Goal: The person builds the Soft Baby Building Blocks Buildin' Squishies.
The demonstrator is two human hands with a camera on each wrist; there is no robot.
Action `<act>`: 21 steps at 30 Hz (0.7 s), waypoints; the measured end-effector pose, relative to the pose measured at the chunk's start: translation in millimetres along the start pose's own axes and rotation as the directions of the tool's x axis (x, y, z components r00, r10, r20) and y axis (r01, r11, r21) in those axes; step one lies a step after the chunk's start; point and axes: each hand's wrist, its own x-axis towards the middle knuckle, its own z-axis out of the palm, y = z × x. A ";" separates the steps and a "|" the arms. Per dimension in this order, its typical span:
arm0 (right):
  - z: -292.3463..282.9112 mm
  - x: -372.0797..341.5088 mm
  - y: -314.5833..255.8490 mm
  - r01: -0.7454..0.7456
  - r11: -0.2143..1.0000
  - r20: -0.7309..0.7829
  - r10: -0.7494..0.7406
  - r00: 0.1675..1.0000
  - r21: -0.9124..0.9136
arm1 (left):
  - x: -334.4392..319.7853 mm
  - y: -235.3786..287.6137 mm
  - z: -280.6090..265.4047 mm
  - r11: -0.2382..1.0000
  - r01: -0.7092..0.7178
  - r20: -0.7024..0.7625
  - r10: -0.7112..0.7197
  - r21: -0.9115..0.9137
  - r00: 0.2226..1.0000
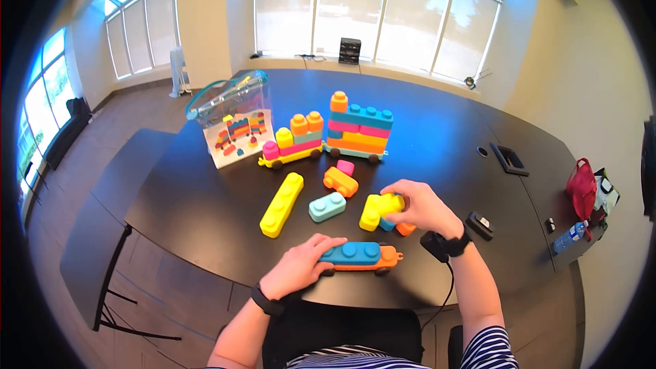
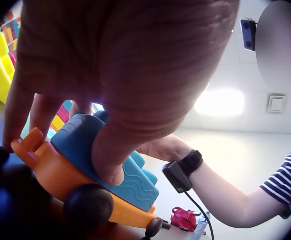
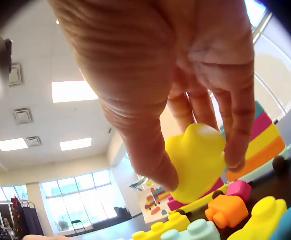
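Observation:
At the table's near edge my left hand grips an orange wheeled car base with a long blue block on top. In the left wrist view the thumb presses the wavy side of the blue block. My right hand pinches a yellow block between thumb and fingers. Beneath and beside that hand lie another yellow block, a blue block and an orange block, partly covered by the hand and the held block.
Between the hands and the built train cars lie a long yellow block, a pale teal block, an orange block and a pink block. A clear bag stands back left. A black device and bottle are at right.

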 end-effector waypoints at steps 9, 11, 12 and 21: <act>21.5 -64.9 -9.2 -0.056 0.997 0.254 0.067 0.965 -0.050 | 2.0 3.6 -0.3 1.000 0.023 0.006 -0.023 0.018 1.000; 28.6 -67.9 -7.6 -0.038 0.999 0.231 0.041 0.972 -0.016 | 2.4 4.7 -0.8 0.999 0.026 0.005 -0.026 0.022 1.000; 31.1 -68.9 -6.9 -0.051 0.999 0.225 0.050 0.973 -0.002 | 2.8 5.4 -1.0 0.999 0.041 0.012 -0.041 0.017 0.999; 39.2 -71.9 -5.3 -0.071 0.997 0.214 0.069 0.974 0.003 | 3.1 5.0 0.0 0.998 0.050 0.006 -0.050 0.029 0.999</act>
